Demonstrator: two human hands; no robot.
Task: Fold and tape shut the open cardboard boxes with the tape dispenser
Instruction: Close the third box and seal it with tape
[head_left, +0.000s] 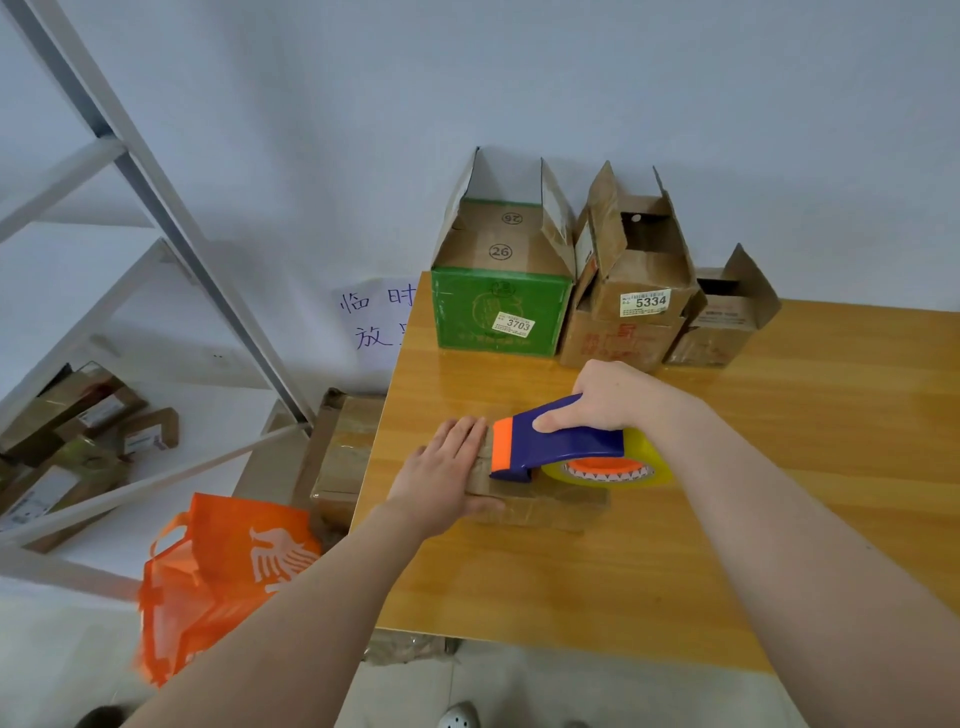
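Observation:
A small flat cardboard box (550, 506) lies near the left edge of the wooden table (571, 587). My left hand (441, 478) presses flat on the box's left end, fingers straight. My right hand (608, 397) grips the blue and orange tape dispenser (558, 441), whose clear tape roll (608, 470) rests on top of the box. Three open boxes stand at the back of the table: a green one (498, 312) labelled 3703, a brown one (628, 312) labelled 5334, and a smaller brown one (719, 322). Their flaps stand up.
A white metal shelf (145, 291) with several parcels stands at the left. An orange bag (218, 577) and a taped cardboard box (343, 452) sit on the floor beside the table. A paper sign (376, 322) hangs on the wall.

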